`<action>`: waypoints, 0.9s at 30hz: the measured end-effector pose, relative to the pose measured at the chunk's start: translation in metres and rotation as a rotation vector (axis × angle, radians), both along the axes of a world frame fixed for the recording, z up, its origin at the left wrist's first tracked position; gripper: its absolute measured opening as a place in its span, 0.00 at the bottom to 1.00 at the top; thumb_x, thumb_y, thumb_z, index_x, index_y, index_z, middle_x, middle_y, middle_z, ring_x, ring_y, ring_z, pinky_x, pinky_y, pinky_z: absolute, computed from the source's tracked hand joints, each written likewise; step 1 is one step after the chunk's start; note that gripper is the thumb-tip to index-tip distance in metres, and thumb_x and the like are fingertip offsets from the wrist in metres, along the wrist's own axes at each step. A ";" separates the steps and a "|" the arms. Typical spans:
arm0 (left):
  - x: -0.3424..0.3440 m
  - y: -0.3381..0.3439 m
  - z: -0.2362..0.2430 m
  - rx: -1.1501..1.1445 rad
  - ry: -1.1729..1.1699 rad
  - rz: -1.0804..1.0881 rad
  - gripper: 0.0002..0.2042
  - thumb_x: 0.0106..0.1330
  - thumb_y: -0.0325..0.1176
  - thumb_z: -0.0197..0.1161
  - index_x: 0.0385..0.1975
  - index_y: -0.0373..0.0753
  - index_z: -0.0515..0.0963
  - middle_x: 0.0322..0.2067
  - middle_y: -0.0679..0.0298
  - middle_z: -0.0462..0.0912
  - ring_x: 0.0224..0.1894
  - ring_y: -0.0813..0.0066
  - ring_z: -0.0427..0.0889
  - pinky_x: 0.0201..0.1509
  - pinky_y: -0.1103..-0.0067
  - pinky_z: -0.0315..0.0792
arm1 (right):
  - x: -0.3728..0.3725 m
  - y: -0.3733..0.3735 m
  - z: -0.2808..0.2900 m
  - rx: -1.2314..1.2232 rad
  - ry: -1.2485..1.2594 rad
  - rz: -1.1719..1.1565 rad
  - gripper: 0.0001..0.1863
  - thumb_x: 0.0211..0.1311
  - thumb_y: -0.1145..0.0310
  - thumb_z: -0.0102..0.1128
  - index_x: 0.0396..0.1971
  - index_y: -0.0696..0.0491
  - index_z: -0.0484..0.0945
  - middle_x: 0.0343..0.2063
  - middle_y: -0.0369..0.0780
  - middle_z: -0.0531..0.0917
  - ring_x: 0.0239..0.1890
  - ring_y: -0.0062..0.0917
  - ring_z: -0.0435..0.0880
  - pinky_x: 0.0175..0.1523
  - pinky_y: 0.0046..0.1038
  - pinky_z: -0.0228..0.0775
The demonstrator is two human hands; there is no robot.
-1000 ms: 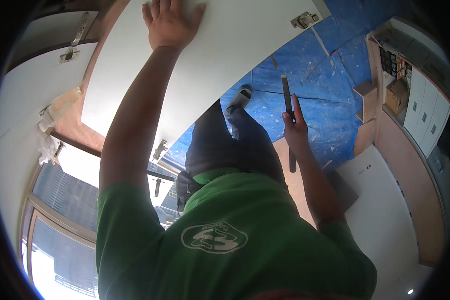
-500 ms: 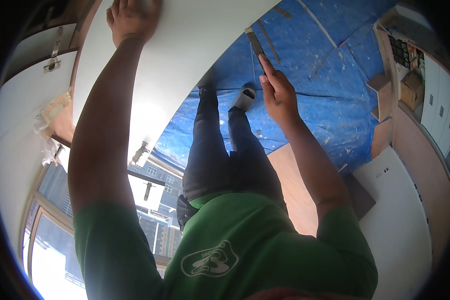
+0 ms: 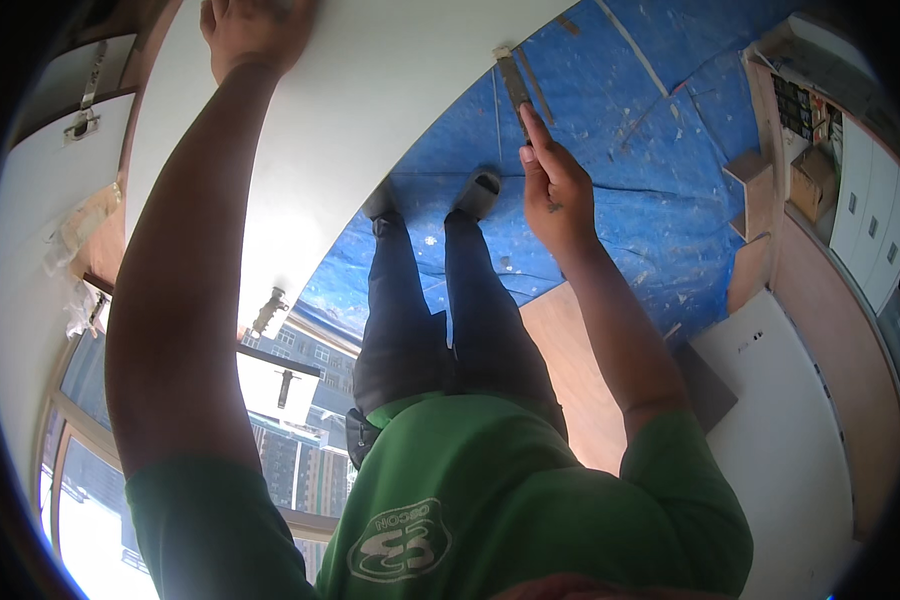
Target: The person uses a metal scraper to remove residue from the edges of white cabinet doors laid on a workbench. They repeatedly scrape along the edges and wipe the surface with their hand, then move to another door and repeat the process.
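My left hand (image 3: 260, 38) lies on the upper part of a large white cabinet door panel (image 3: 340, 100). Its fingers are stretched out, with some cut off by the top of the picture. In my right hand (image 3: 558, 190) is a narrow, flat, dark tool with a pale end (image 3: 512, 80); its exact kind cannot be made out. The index finger extends along the tool. The pale end is at the panel's long curved-looking edge; whether it touches cannot be told. A metal hinge (image 3: 270, 312) sits at the panel's lower corner.
Stained blue sheeting (image 3: 630, 200) covers the floor under my feet, with thin strips lying on it. White doors with hinges (image 3: 80, 125) stand at left above a window (image 3: 100, 490). At right are a white board (image 3: 780, 420), wooden pieces (image 3: 750, 170) and shelves with a cardboard box (image 3: 813, 180).
The view has shifted slightly, and one foot has stepped toward the panel's edge. My left hand stays on the panel. My right hand still holds the tool, its pale end closer to the panel's edge.
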State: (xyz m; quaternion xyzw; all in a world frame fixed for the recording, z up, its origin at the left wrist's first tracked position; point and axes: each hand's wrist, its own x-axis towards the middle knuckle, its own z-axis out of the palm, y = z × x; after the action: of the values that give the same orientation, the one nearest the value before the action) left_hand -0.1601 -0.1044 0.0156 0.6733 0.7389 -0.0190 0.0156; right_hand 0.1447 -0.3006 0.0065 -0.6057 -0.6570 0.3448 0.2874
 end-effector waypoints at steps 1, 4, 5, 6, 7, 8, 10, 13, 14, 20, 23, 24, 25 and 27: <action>0.001 0.000 0.001 -0.006 -0.011 0.001 0.34 0.78 0.56 0.46 0.78 0.45 0.54 0.80 0.62 0.49 0.82 0.64 0.44 0.85 0.64 0.38 | 0.001 -0.002 0.002 -0.007 -0.006 0.004 0.31 0.70 0.79 0.61 0.71 0.44 0.71 0.24 0.39 0.77 0.25 0.26 0.78 0.34 0.27 0.74; 0.001 0.001 0.003 -0.013 -0.048 0.000 0.34 0.78 0.56 0.46 0.78 0.46 0.53 0.80 0.62 0.48 0.82 0.64 0.43 0.85 0.64 0.37 | 0.003 -0.004 0.006 -0.031 -0.032 0.017 0.30 0.71 0.79 0.60 0.71 0.44 0.72 0.24 0.39 0.78 0.25 0.25 0.78 0.35 0.27 0.75; 0.003 0.001 0.004 -0.011 -0.046 0.003 0.34 0.78 0.56 0.46 0.78 0.46 0.53 0.80 0.62 0.48 0.82 0.65 0.43 0.85 0.64 0.37 | 0.003 -0.005 0.007 -0.045 -0.049 0.016 0.30 0.71 0.79 0.60 0.71 0.44 0.72 0.25 0.39 0.79 0.26 0.25 0.79 0.36 0.27 0.76; 0.005 0.000 0.005 -0.008 -0.043 0.005 0.34 0.78 0.57 0.45 0.79 0.46 0.53 0.80 0.62 0.48 0.82 0.65 0.43 0.85 0.64 0.37 | 0.003 -0.005 0.007 -0.059 -0.064 0.016 0.30 0.71 0.78 0.60 0.71 0.44 0.72 0.25 0.39 0.80 0.26 0.24 0.80 0.36 0.27 0.76; 0.006 -0.001 0.005 -0.005 -0.039 0.007 0.34 0.78 0.57 0.45 0.79 0.46 0.53 0.80 0.62 0.48 0.82 0.65 0.43 0.85 0.64 0.37 | 0.002 -0.001 0.006 -0.040 -0.063 0.006 0.30 0.72 0.78 0.60 0.71 0.44 0.72 0.26 0.40 0.81 0.27 0.24 0.81 0.37 0.26 0.77; 0.004 0.001 0.003 -0.010 -0.037 0.004 0.34 0.78 0.57 0.45 0.79 0.46 0.53 0.80 0.62 0.48 0.82 0.65 0.42 0.85 0.64 0.37 | 0.002 0.007 0.002 -0.021 -0.062 -0.005 0.30 0.72 0.78 0.60 0.71 0.43 0.72 0.27 0.40 0.82 0.28 0.24 0.82 0.38 0.26 0.77; -0.001 0.002 0.001 -0.019 -0.021 0.004 0.35 0.78 0.57 0.44 0.79 0.46 0.52 0.80 0.62 0.47 0.82 0.65 0.42 0.85 0.64 0.37 | -0.005 0.027 -0.002 0.021 -0.034 -0.012 0.31 0.71 0.79 0.60 0.71 0.42 0.72 0.29 0.41 0.85 0.30 0.25 0.85 0.39 0.26 0.79; -0.001 0.003 -0.002 -0.028 0.011 0.004 0.35 0.78 0.58 0.43 0.79 0.46 0.52 0.81 0.63 0.47 0.82 0.65 0.42 0.86 0.64 0.36 | -0.013 0.036 -0.013 0.069 -0.002 -0.044 0.32 0.70 0.80 0.61 0.71 0.40 0.72 0.29 0.41 0.85 0.29 0.26 0.86 0.39 0.26 0.80; 0.000 0.002 -0.003 -0.030 0.010 0.003 0.35 0.79 0.58 0.43 0.79 0.46 0.51 0.81 0.63 0.47 0.82 0.65 0.42 0.86 0.64 0.36 | -0.012 0.029 -0.010 0.036 -0.015 -0.028 0.32 0.70 0.80 0.61 0.71 0.40 0.72 0.29 0.41 0.85 0.30 0.25 0.86 0.39 0.26 0.80; 0.003 0.001 0.002 -0.045 -0.007 0.014 0.34 0.79 0.57 0.43 0.79 0.46 0.51 0.81 0.63 0.46 0.83 0.66 0.42 0.86 0.65 0.36 | -0.006 -0.004 -0.009 0.030 -0.017 0.001 0.32 0.69 0.80 0.61 0.70 0.39 0.74 0.28 0.41 0.85 0.29 0.25 0.86 0.38 0.26 0.80; 0.005 0.001 0.005 -0.059 -0.014 0.027 0.34 0.79 0.57 0.44 0.79 0.46 0.52 0.81 0.63 0.46 0.83 0.66 0.41 0.86 0.65 0.36 | -0.013 0.033 -0.017 0.089 0.016 -0.031 0.32 0.69 0.80 0.61 0.70 0.39 0.74 0.25 0.41 0.83 0.26 0.25 0.84 0.36 0.26 0.79; 0.006 0.001 0.007 -0.061 -0.016 0.032 0.34 0.79 0.57 0.44 0.79 0.46 0.52 0.81 0.63 0.46 0.83 0.66 0.41 0.86 0.65 0.36 | -0.015 0.041 -0.016 0.059 0.020 -0.047 0.32 0.69 0.80 0.61 0.70 0.39 0.74 0.25 0.40 0.83 0.26 0.25 0.83 0.36 0.26 0.79; 0.007 0.001 0.007 -0.064 -0.018 0.036 0.34 0.79 0.57 0.44 0.79 0.46 0.52 0.81 0.63 0.46 0.83 0.66 0.41 0.86 0.65 0.36 | -0.015 0.045 -0.016 0.028 0.023 -0.062 0.32 0.69 0.80 0.62 0.70 0.39 0.74 0.25 0.40 0.83 0.26 0.26 0.83 0.36 0.26 0.78; 0.004 0.000 0.005 -0.050 -0.020 0.028 0.34 0.79 0.57 0.44 0.79 0.46 0.52 0.81 0.63 0.47 0.83 0.66 0.41 0.86 0.64 0.36 | -0.014 0.029 -0.014 0.079 0.006 -0.033 0.31 0.69 0.80 0.62 0.70 0.39 0.74 0.25 0.40 0.84 0.27 0.26 0.84 0.36 0.26 0.79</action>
State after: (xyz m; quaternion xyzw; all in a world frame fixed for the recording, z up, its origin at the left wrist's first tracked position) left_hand -0.1566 -0.1040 0.0206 0.6624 0.7474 -0.0307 0.0399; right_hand 0.1307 -0.2720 -0.0076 -0.6037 -0.6592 0.3154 0.3187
